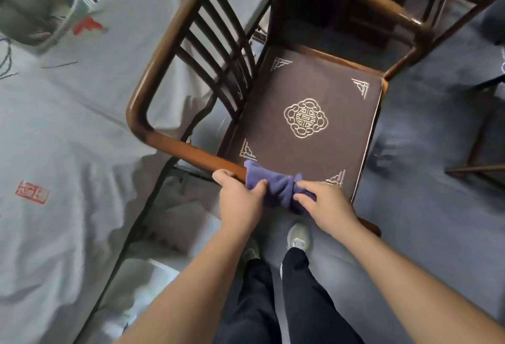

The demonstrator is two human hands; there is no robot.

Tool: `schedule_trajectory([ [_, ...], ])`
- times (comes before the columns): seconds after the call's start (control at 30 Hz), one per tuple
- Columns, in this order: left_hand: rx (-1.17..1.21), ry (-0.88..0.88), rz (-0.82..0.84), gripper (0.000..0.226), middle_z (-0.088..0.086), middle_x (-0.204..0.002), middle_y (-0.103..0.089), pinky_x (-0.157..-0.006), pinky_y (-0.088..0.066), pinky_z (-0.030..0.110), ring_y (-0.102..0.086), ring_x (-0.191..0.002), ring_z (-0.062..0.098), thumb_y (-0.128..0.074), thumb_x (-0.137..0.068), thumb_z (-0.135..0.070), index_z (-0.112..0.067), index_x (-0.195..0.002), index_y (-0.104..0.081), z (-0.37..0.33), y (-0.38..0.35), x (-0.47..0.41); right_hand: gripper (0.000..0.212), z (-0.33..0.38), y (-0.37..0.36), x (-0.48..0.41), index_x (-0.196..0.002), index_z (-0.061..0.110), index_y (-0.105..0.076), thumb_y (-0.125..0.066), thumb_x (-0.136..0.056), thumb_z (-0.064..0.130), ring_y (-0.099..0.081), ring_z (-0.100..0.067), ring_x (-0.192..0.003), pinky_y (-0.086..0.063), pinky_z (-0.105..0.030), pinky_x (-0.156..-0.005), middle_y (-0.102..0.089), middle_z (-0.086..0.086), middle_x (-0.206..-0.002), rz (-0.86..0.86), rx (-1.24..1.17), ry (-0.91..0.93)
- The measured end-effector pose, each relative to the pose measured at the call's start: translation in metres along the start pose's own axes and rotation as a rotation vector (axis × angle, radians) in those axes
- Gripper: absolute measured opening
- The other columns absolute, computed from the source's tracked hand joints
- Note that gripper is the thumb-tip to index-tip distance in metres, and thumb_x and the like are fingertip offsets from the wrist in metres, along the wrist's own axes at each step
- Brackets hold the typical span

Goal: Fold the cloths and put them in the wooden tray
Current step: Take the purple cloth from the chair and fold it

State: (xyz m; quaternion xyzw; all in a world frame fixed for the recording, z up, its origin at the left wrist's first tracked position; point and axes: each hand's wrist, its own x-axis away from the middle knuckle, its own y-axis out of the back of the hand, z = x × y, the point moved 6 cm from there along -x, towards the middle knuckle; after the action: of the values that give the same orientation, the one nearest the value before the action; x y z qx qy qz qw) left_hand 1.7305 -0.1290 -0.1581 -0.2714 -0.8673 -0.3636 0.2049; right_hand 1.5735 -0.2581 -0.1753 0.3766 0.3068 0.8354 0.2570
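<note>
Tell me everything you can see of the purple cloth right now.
The cloth is purple, soft and fuzzy-looking, bunched into a short roll rather than folded flat. It lies at the near edge of the chair cushion. The left hand pinches its left end, the right hand its right end.

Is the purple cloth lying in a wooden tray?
No, both hands, left hand and right hand, hold the purple cloth bunched over the front edge of the chair cushion.

Support: I see a wooden chair with a brown embroidered seat cushion
On cushion: purple cloth bunched at the near edge, gripped by both hands
</note>
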Motion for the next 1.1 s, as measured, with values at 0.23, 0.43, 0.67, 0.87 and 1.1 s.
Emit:
schedule_trajectory([
  [0.23,0.102,0.080,0.450,0.028,0.004,-0.065,-0.067,-0.049,-0.050,0.019,-0.065,-0.062,0.013,-0.065,-0.090,-0.030,-0.003,-0.085,-0.071,-0.042,0.020,0.005,0.021,0.003,0.049,0.019,-0.088,0.024,-0.059,-0.054,-0.089,0.004,-0.053,-0.005,-0.074,-0.041,-0.008,-0.066,-0.060,0.012,-0.080,-0.232,-0.571,-0.137],
  [0.43,0.150,-0.249,0.712,0.021,0.001,-0.075,-0.061,-0.067,-0.047,0.026,-0.056,-0.074,0.012,-0.064,-0.089,-0.031,-0.010,-0.086,-0.061,-0.107,0.014,0.093,0.032,-0.010,0.126,0.134,-0.089,0.028,-0.058,-0.051,-0.089,-0.003,-0.054,-0.003,-0.065,-0.045,-0.018,-0.057,-0.063,0.011,-0.075,-0.301,-0.810,-0.136],
  [0.67,-0.442,-0.622,1.069,0.009,-0.003,-0.078,-0.074,-0.068,-0.045,0.009,-0.059,-0.073,-0.002,-0.075,-0.084,-0.025,-0.019,-0.077,-0.075,-0.144,-0.101,0.252,0.059,-0.115,0.167,0.366,-0.096,0.043,-0.065,-0.055,-0.079,-0.013,-0.055,-0.002,-0.063,-0.042,-0.011,-0.063,-0.067,0.006,-0.074,-0.667,-0.850,-0.390],
  [0.87,-0.995,-0.785,1.614,0.029,-0.003,-0.089,-0.062,-0.078,-0.043,0.023,-0.055,-0.082,0.009,-0.071,-0.087,-0.030,-0.006,-0.102,-0.067,-0.083,-0.238,0.449,0.064,-0.212,0.162,0.584,-0.091,0.036,-0.071,-0.048,-0.081,-0.022,-0.063,-0.004,-0.069,-0.046,-0.005,-0.064,-0.074,0.010,-0.092,-1.105,-0.967,-0.572],
  [1.1,-1.268,-0.811,2.056,0.035,-0.012,-0.128,-0.063,-0.080,-0.053,0.035,-0.065,-0.092,0.003,-0.077,-0.070,-0.034,-0.028,-0.090,-0.048,0.030,-0.365,0.699,0.074,-0.341,0.154,0.798,-0.088,0.023,-0.077,-0.034,-0.070,-0.035,-0.068,-0.010,-0.099,-0.053,-0.016,-0.077,-0.074,0.006,-0.104,-1.484,-1.120,-0.573],
])
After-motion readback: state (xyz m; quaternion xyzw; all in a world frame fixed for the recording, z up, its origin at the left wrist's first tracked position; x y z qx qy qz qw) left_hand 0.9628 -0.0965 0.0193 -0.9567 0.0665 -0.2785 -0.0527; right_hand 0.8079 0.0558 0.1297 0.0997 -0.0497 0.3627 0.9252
